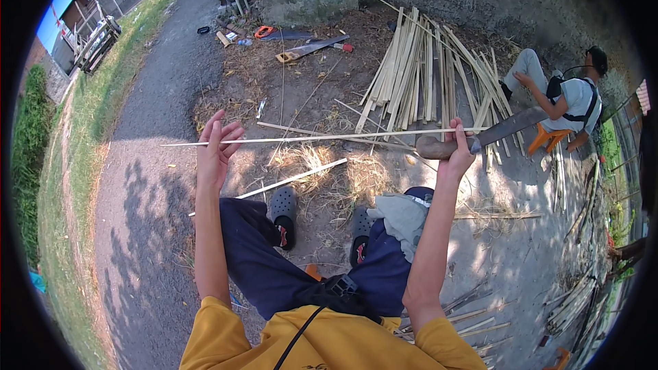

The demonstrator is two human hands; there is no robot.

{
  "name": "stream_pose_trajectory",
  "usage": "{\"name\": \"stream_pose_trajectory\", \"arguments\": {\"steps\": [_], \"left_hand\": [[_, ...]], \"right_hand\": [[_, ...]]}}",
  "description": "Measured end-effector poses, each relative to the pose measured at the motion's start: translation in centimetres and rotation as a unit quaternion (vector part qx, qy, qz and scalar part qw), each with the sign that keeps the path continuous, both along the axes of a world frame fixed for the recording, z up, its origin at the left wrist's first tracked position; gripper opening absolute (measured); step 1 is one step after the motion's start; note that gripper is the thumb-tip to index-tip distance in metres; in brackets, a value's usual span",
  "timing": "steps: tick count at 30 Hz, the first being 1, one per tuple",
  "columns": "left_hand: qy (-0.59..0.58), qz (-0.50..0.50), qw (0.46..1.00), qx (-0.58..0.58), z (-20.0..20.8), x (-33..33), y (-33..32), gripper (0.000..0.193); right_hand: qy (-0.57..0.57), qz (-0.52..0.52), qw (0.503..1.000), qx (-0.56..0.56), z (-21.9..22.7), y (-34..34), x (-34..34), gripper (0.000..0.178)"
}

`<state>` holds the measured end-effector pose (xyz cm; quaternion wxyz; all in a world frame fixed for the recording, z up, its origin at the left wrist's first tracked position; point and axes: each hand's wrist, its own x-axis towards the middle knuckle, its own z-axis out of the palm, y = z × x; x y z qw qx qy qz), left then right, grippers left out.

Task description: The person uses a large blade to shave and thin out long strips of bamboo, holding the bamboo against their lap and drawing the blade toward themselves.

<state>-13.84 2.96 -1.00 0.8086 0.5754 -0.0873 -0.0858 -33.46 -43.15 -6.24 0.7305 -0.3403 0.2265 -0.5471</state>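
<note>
Left grip holds a slender, pale strip; right grip clasps it and a knife.

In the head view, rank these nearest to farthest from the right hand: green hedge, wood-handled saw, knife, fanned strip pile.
1. Knife: held in the right hand
2. Fanned strip pile: on ground ahead
3. Wood-handled saw: ahead, leftward
4. Green hedge: far left

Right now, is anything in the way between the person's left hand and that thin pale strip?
Nothing visible is: the thin pale strip runs across the left hand, by the thumb and fingers. The big knife is over at the right hand, well away from there.
</note>
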Motion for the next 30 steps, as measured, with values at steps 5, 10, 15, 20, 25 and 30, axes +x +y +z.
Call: {"name": "stream_pose_trajectory", "arguments": {"steps": [5,10,15,20,25,30], "left_hand": [[-0.038,0.039,0.997,0.061,-0.5,0.5,0.7,0.042],[-0.026,-0.002,1.0,-0.01,-0.3,0.9,2.2,0.038],[-0.037,-0.073,0.997,0.015,0.5,-0.2,2.1,0.05],[-0.032,-0.08,0.996,-0.009,0.3,-0.2,2.4,0.057],[0.084,-0.119,0.985,-0.09,-0.4,0.4,3.6,0.062],[-0.01,-0.025,0.999,0.017,-0.9,0.2,4.4,0.045]], "right_hand": [[0.014,-0.016,0.999,-0.025,0.7,1.1,0.3,0.02],[0.0,0.0,0.999,-0.037,0.7,1.2,0.3,0.019],[-0.035,0.031,0.999,0.001,0.5,0.7,0.1,0.024],[-0.044,0.033,0.998,0.023,0.6,0.8,0.3,0.02],[-0.071,0.043,0.996,0.032,0.0,-0.1,0.0,0.032],[-0.067,0.005,0.997,0.027,0.3,-0.2,-0.2,0.026]]}}
